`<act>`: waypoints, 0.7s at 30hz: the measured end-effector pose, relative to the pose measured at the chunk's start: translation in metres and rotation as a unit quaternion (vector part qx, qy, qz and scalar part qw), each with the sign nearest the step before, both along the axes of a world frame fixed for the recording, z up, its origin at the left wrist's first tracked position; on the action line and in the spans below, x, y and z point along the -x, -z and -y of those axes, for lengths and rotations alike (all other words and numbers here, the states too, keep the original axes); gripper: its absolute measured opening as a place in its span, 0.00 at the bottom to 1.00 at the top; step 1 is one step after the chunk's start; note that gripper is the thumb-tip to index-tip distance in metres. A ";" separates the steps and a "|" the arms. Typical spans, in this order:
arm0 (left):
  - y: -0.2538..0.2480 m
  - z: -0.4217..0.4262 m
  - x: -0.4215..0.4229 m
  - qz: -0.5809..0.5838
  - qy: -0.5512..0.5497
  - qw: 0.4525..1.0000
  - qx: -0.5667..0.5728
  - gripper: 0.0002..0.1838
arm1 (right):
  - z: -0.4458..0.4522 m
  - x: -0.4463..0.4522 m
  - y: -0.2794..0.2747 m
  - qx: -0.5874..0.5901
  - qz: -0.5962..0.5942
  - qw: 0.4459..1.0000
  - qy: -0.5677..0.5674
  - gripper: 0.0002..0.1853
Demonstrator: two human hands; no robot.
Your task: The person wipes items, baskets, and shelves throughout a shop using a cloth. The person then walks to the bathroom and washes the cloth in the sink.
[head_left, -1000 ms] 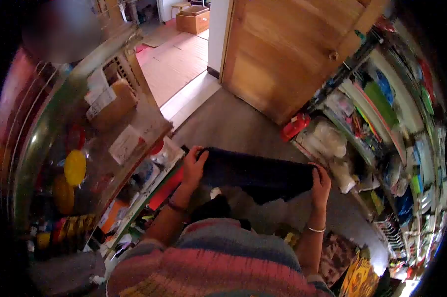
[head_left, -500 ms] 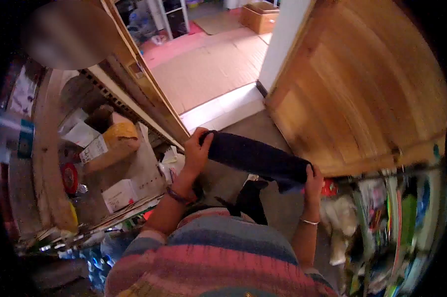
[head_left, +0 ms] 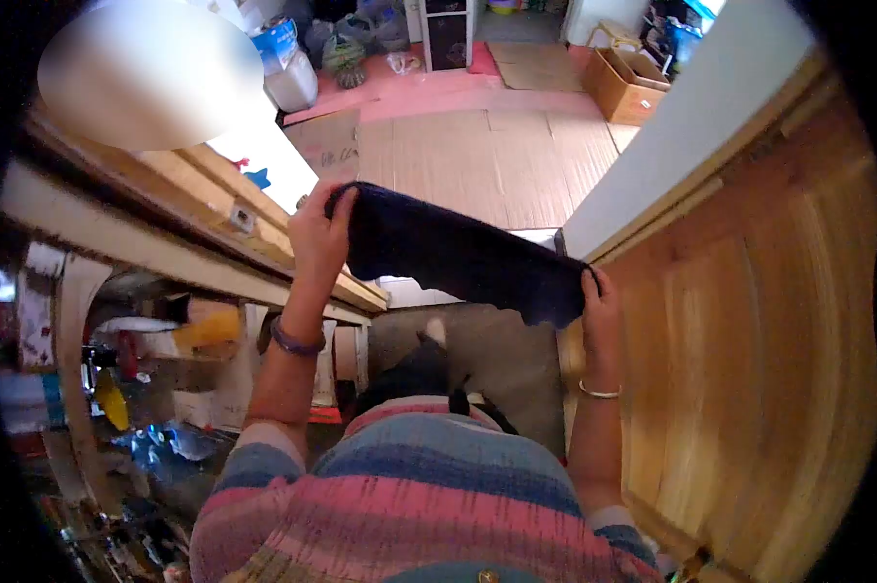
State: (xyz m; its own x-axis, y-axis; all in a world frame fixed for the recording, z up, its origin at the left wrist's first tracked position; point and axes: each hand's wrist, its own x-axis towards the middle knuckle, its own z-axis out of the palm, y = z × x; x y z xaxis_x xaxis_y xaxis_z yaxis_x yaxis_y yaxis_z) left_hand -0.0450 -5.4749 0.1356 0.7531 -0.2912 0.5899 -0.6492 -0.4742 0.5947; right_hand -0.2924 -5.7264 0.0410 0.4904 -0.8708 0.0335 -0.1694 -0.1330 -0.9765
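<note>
A dark navy cloth (head_left: 458,248) is stretched out in front of me, folded over along its top edge, with an uneven lower edge hanging down. My left hand (head_left: 324,233) grips its left end, fingers wrapped around the edge. At the other end, lower in view, my right hand (head_left: 599,303) pinches the cloth's right corner. Both hands are closed on the fabric and hold it off the floor. What kind of cloth item it is, I cannot make out.
A wooden door (head_left: 740,340) stands at my right. On the left is a shelf unit (head_left: 79,379) with boxes and clutter. Beyond the doorway, flattened cardboard (head_left: 458,160) covers the floor, with a cardboard box (head_left: 625,89) and a white container (head_left: 293,83) further back.
I have moved forward to the doorway, so more of the room beyond shows. The cloth is raised higher and its lower part now hangs down; both hands keep hold of it.
</note>
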 end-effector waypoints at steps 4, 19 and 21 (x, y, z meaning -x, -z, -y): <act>0.021 0.045 -0.083 -0.004 -0.034 0.999 0.031 0.07 | 0.077 -0.099 -0.015 -0.038 0.041 0.993 -0.100 0.14; 0.001 0.285 -0.359 -0.179 0.078 0.973 0.125 0.08 | 0.312 -0.345 0.035 -0.095 -0.014 0.991 -0.089 0.13; -0.003 0.336 -0.382 -0.219 0.138 0.959 0.117 0.08 | 0.343 -0.369 0.060 -0.100 -0.080 0.986 -0.104 0.13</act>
